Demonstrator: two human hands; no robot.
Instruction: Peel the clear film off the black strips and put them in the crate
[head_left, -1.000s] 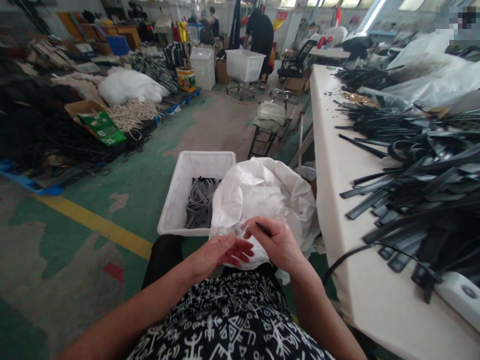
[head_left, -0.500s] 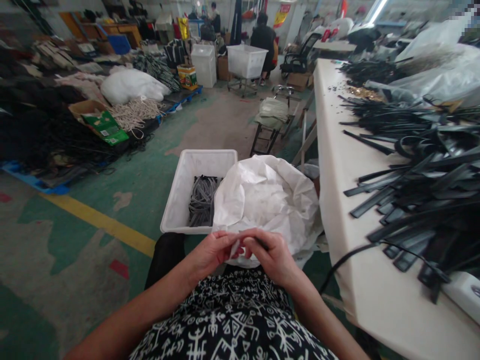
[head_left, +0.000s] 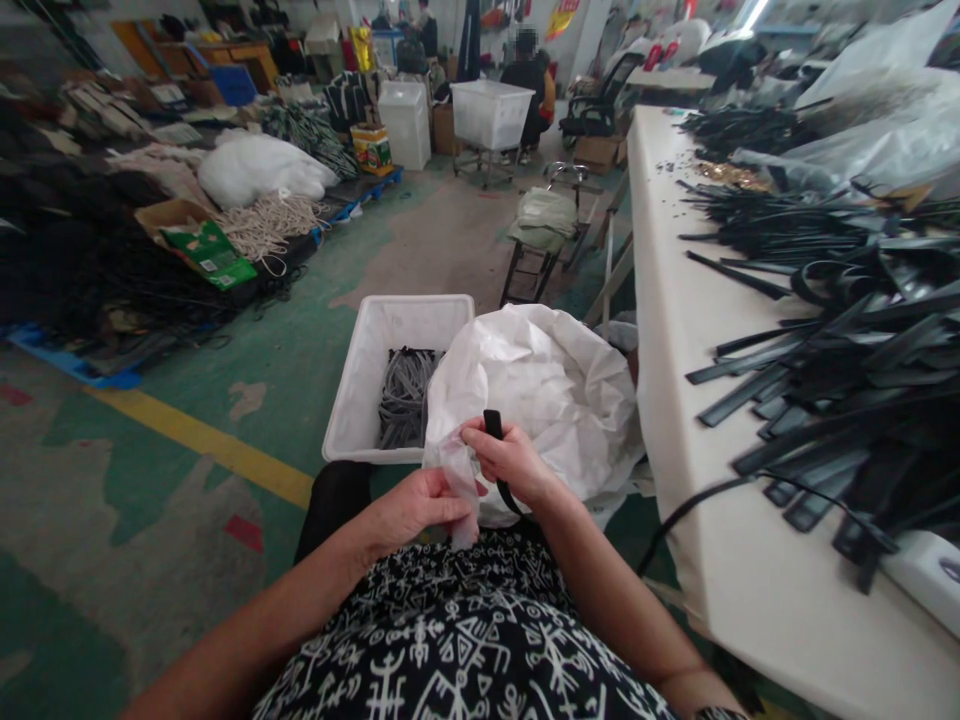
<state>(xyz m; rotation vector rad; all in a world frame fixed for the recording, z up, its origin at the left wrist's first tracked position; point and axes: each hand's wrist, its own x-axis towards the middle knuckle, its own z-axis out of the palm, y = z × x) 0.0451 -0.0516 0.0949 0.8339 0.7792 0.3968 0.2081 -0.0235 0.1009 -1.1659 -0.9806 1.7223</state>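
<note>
My left hand (head_left: 420, 508) is closed on a thin, see-through plastic film piece (head_left: 463, 470), perhaps a small bag, that hangs over my lap. My right hand (head_left: 514, 462) grips a black strap (head_left: 493, 424); one end pokes up above the fingers and the rest curves down below them. Its fingertips also touch the top edge of the film. Just beyond both hands lies a large white sack (head_left: 540, 370) with its mouth folded open. Left of the sack stands a white plastic bin (head_left: 349, 400), holding a bundle of grey-black straps (head_left: 405, 398).
On my right, a cream-covered table (head_left: 675, 400) carries heaps of black straps (head_left: 825, 350) and a cable (head_left: 686, 520). A stool with folded cloth (head_left: 545, 215) stands ahead. Piled goods sit on blue pallets (head_left: 112, 378) at left. A seated person (head_left: 521, 85) is farther back.
My right hand has risen and moved slightly left, lifting the strap's end into sight. The plastic film, mostly hidden between my fingers before, now hangs opened out.
</note>
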